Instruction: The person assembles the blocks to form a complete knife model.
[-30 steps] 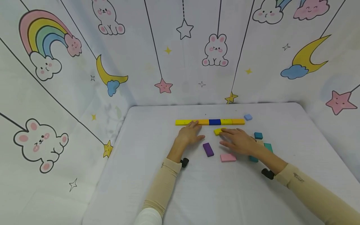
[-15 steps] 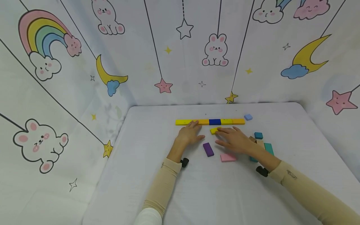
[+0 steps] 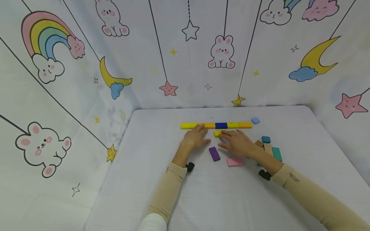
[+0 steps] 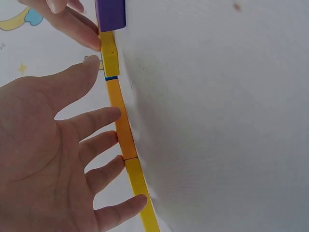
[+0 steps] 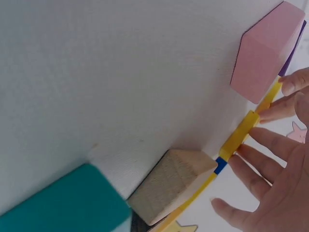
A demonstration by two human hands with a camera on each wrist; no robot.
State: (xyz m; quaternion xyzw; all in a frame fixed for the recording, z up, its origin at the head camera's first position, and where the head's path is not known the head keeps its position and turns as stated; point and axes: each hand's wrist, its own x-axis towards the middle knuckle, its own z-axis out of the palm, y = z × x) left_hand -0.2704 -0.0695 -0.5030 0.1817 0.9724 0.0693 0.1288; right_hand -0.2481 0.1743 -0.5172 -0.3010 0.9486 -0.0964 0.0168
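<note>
A row of yellow, orange and dark blue blocks [image 3: 221, 125] lies end to end toward the back of the table. My left hand [image 3: 193, 138] rests its spread fingers along the near side of the row, at the orange block [image 4: 122, 125] and the yellow block [image 4: 140, 186] beside it. In front of the row lies a separate yellow block [image 3: 216, 133]. My right hand [image 3: 237, 141] touches that block with its fingertips, the fingers nearly straight, as the right wrist view also shows. Between and below the hands lie a purple block [image 3: 214, 154] and a pink block [image 3: 234, 162].
Right of the right hand sit a blue block [image 3: 266, 139], a teal block [image 3: 277, 154] and plain wooden blocks [image 3: 268, 149], partly behind the forearm. A light blue block [image 3: 255, 120] lies past the row's right end. A printed cloth wall [image 3: 199, 96] stands behind the table.
The right hand has slid the loose yellow block leftward along the front of the row, toward the left hand. The left hand and the row have stayed put.
</note>
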